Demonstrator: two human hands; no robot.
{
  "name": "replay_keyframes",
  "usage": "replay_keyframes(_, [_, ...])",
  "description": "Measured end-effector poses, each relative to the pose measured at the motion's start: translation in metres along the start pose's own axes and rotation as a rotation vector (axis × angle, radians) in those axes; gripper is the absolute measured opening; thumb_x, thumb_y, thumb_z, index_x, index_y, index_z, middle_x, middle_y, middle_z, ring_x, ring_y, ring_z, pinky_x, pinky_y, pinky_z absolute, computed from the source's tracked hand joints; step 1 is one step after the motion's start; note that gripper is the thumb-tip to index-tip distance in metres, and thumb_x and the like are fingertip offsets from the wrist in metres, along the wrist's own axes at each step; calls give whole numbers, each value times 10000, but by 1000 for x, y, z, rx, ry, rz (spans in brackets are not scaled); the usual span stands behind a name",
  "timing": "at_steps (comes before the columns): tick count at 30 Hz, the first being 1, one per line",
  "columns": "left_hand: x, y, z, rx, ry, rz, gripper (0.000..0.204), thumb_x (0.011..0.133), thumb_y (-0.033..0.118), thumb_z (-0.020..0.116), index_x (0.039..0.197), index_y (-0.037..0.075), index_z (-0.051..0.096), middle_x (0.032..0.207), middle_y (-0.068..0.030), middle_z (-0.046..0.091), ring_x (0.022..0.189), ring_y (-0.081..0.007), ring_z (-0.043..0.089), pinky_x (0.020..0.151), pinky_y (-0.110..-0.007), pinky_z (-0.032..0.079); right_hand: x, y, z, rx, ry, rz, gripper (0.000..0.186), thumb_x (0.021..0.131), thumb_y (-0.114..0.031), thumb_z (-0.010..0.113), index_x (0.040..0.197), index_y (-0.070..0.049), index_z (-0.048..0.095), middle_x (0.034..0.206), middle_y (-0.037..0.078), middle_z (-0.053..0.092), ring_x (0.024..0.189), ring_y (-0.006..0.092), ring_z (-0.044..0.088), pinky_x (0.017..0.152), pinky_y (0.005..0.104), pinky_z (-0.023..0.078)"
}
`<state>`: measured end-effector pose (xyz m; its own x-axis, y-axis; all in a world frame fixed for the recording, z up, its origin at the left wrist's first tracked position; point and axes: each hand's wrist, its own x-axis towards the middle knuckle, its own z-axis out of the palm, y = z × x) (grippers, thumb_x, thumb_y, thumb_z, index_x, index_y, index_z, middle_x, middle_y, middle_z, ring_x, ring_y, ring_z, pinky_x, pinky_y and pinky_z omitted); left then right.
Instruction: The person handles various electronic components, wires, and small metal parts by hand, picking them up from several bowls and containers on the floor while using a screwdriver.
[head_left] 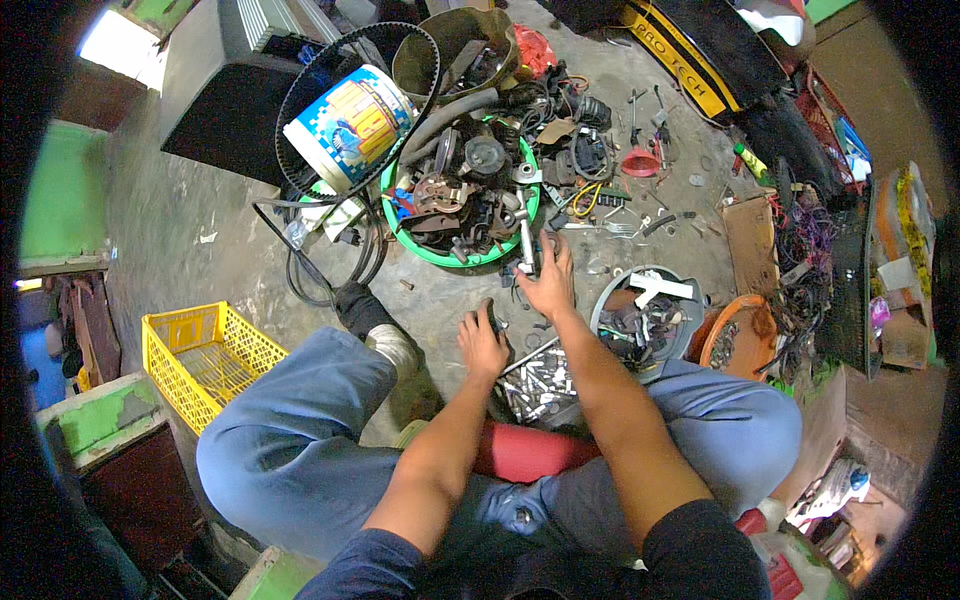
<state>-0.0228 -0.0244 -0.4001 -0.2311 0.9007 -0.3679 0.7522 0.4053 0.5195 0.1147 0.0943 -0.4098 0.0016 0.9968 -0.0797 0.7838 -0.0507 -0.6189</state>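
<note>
Right hand (548,280) stretched out farther than the left, thumb and fingers apart, at the near right rim of the green basin (455,262). Metal rod (525,238) leans at that rim, lower end right by the thumb; cannot tell if the hand grips it or only touches. Left hand (483,345) nearer and to the left, fingers loosely bent and apart, low over the floor, nothing visible in it.

Green basin heaped with dark, greasy machine parts. Pile of small metal parts (540,388) just near of the hands, between the legs; red cylinder (530,452) nearer again, between the thighs. Right of the right forearm: gray tub (692,335) with mixed parts and a white piece (660,286) on top, then orange bowl (762,338) with small bits.

Far left of the hands: white-and-blue bucket (350,125), tilted, black toothed belt (281,130) looped around it. Far: khaki bin (408,70) with parts inside. Far right: red funnel (640,162), fork (620,230), yellow cable (587,200) on the floor among loose parts. Right: wire heap (800,245) beside cardboard (748,245). Left: yellow crate (180,385) on the floor, beside the knee.
</note>
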Motion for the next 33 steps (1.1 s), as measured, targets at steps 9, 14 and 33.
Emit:
replay_keyframes(9, [14, -16, 2, -202, 132, 22, 553, 781, 17, 670, 1317, 58, 538, 1206, -215, 584, 1159, -410, 515, 1017, -489, 391, 16, -6, 3, -180, -208, -156, 1146, 654, -627, 810, 1518, -67, 307, 1551, 270, 185, 1444, 493, 141, 1187, 572, 189])
replay_keyframes(14, [14, -11, 1, -253, 192, 8, 530, 736, -64, 545, 1260, 10, 555, 1204, -212, 589, 1151, -402, 521, 1004, -483, 409, 13, -17, 4, -340, -299, -188, 1149, 623, -705, 786, 1458, -14, 402, 1552, 302, 169, 1437, 493, 138, 1182, 582, 176])
replay_keyframes(33, [19, -17, 3, -456, 264, -81, 415, 747, -88, 513, 1135, 15, 621, 999, -190, 633, 928, -342, 617, 881, -433, 487, -38, -20, 62, -332, 94, -301, 463, 858, -417, 685, 1173, -81, 638, 1296, 167, 540, 1182, 403, 479, 1001, 606, 338])
